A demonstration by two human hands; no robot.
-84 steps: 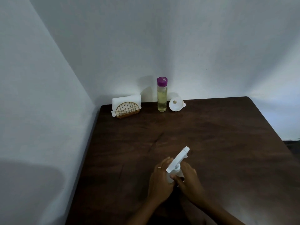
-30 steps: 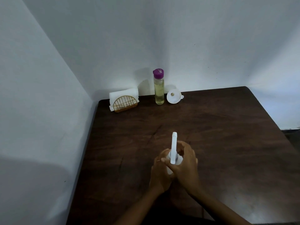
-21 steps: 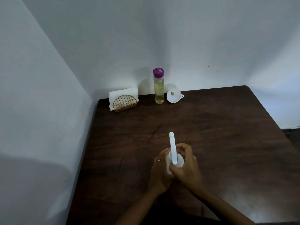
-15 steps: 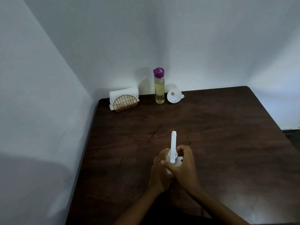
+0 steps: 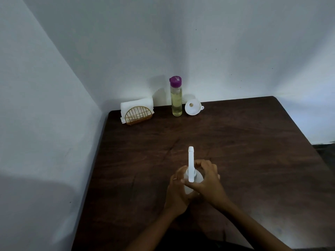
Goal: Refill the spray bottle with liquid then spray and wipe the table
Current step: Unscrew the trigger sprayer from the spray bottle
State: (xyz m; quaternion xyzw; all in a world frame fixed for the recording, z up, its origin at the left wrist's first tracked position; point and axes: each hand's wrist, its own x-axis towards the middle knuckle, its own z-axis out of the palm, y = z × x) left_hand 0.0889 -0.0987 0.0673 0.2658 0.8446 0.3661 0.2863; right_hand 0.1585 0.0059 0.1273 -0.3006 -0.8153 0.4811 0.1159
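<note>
A white spray bottle [image 5: 190,164] stands upright on the dark wooden table [image 5: 244,151], near the front middle, its nozzle pointing away from me. My left hand [image 5: 176,192] wraps the bottle's body from the left. My right hand [image 5: 208,183] grips the neck and collar under the spray head from the right. Most of the bottle's body is hidden by both hands. At the back edge stand a clear bottle with a purple cap [image 5: 176,96], holding pale yellow liquid, and a white funnel [image 5: 192,107] lying on its side next to it.
A gold wire holder with white napkins [image 5: 136,112] sits at the back left corner. White walls close the table on the left and behind. The table's right edge drops off at the far right.
The spray head has turned from pointing up-right to pointing straight away, wobbling slightly as my right hand's fingers shift around the collar. The view has tilted so the far objects sit higher.
</note>
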